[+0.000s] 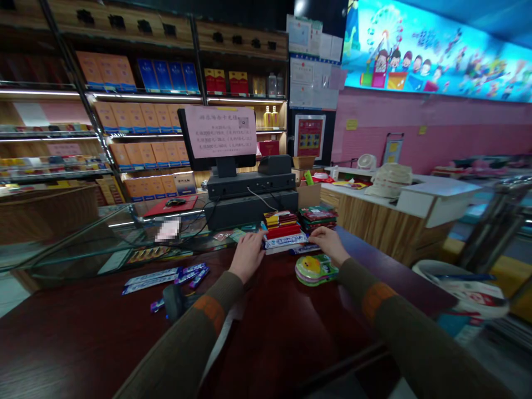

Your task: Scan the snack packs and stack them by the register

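Both my hands hold a long blue-and-white snack packet (286,241) level by its two ends. My left hand (248,255) pinches its left end, and my right hand (328,244) its right end. Right behind it is a stack of red and yellow packets (281,220), with a pile of dark red and green packets (318,217) to the right. Another blue packet (303,249) lies partly under my right hand. Just below that hand sits a green plastic pack with a yellow figure (313,269).
Several blue and purple packets (166,275) lie at the left of the dark red counter (270,343), near a dark scanner-like object (173,302). A monitor with a pink sign (220,133) stands behind. A white bin (461,288) is at the right.
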`<act>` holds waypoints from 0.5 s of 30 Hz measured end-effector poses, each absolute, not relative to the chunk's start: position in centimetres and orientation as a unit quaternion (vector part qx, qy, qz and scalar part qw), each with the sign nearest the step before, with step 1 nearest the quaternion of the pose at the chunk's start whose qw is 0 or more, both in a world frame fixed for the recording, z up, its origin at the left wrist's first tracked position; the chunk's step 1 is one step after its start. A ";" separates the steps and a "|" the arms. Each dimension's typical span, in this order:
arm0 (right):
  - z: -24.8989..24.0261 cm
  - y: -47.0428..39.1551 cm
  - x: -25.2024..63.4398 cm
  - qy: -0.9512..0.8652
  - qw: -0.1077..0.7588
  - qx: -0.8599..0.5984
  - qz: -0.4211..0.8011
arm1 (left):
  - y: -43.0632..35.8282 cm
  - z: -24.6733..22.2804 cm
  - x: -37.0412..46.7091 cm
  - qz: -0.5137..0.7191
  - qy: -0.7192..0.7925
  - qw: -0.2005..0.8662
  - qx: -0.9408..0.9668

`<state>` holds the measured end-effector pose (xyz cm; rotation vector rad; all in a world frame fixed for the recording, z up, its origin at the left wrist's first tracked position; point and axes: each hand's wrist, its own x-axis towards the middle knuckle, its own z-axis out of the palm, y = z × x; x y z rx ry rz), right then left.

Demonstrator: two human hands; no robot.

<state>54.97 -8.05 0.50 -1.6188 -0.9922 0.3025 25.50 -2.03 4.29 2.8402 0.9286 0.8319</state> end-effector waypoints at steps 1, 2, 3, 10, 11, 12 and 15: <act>0.3 -8.2 55.6 -0.418 0.572 -0.694 0.126 | -2.2 4.1 26.2 0.266 0.300 0.024 0.916; 0.0 -8.4 56.2 -0.414 0.572 -0.697 0.123 | -2.3 4.0 26.9 0.264 0.300 0.028 0.916; -0.2 -8.6 56.9 -0.409 0.572 -0.700 0.122 | -2.5 3.8 27.6 0.262 0.300 0.032 0.917; -2.0 -9.0 60.1 -0.381 0.565 -0.723 0.112 | -2.9 2.4 31.4 0.230 0.317 0.062 0.918; -2.3 -9.0 60.5 -0.379 0.563 -0.726 0.110 | -2.9 2.1 31.9 0.225 0.319 0.067 0.918; -2.6 -9.0 60.9 -0.378 0.561 -0.729 0.107 | -2.7 1.8 32.2 0.222 0.321 0.072 0.918; -3.2 -9.0 61.9 -0.376 0.551 -0.739 0.095 | -2.2 0.8 33.2 0.219 0.319 0.084 0.918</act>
